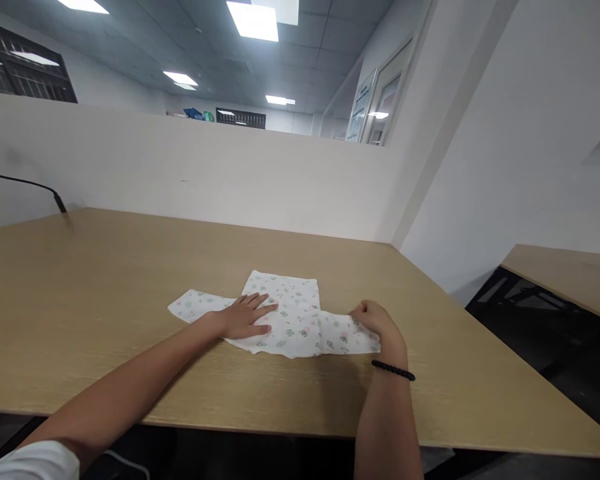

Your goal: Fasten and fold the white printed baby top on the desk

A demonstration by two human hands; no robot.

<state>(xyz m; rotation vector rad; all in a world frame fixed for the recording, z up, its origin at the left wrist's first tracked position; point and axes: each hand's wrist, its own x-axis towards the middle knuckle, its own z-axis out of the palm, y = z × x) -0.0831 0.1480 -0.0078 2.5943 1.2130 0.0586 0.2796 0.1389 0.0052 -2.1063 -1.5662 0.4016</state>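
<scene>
A small white long-sleeved shirt, printed with little flowers, lies spread on the wooden table with one sleeve out to each side. My left hand rests flat on the shirt near its left sleeve, fingers spread. At the other side, my right hand has its fingers curled closed at the upper edge of the right sleeve, near the cuff. The fingertips are partly hidden, but they appear to pinch the sleeve fabric. A black braided bracelet circles my right wrist.
The wooden table meets a low white partition at the back. A black cable hangs down at the far left. Another table stands to the right, beyond a gap. The near table edge runs under my forearms.
</scene>
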